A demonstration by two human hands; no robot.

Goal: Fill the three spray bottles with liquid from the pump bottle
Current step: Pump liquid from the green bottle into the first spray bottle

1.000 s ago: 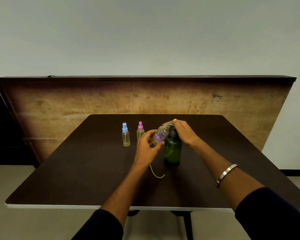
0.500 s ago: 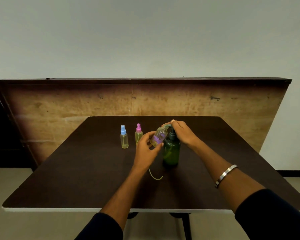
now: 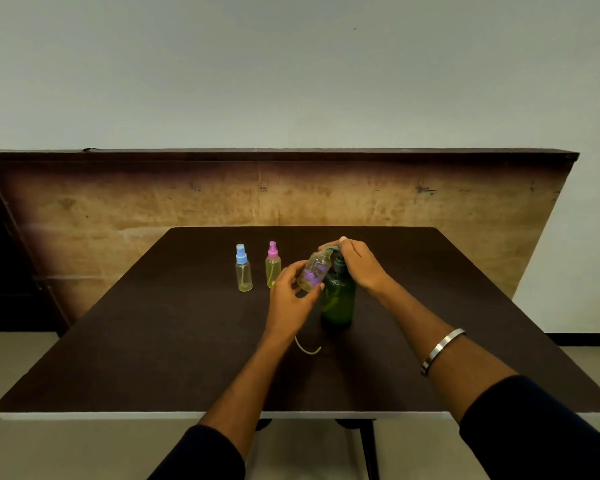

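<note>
Translucent green plastic, the round-shouldered pump bottle [image 3: 338,299] stands at the frame's centre on the dark matte table [image 3: 153,341]. The right hand [image 3: 359,268] curls over its pump head; the left hand [image 3: 291,296] grips a tilted clear spray bottle [image 3: 313,273], its mouth at the spout. Blue-capped bottle [image 3: 244,268] and pink-capped bottle [image 3: 273,265] stand left of centre; a thin curved dip tube [image 3: 307,348] lies below

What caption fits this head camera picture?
Left hand tilts small clear purple-printed bottle under green pump bottle's spout; right hand presses.
</note>
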